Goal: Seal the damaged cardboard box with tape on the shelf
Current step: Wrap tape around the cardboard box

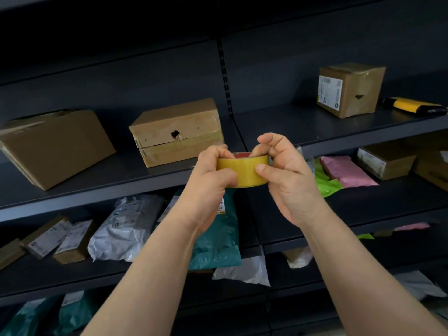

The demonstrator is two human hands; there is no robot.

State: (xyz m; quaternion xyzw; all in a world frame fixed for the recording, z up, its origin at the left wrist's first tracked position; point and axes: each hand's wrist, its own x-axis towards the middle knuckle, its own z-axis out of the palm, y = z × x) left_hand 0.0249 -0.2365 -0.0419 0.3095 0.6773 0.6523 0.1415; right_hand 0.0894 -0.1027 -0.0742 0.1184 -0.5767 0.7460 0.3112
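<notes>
A roll of yellowish packing tape (242, 172) is held in front of the shelf by both hands. My left hand (211, 180) grips its left side with curled fingers. My right hand (283, 173) holds the right side, thumb pressed on the outer face and fingers hooked into the core. Just behind the roll, a cardboard box (177, 132) with a dark hole in its front and a split seam stands on the dark shelf (101, 187). A second box (350, 89) with a small tear sits on the upper right shelf.
A larger plain box (55, 146) stands at the left of the same shelf. A yellow and black tool (414, 106) lies at the far right. Lower shelves hold grey, teal, pink and green mailer bags and several small labelled boxes.
</notes>
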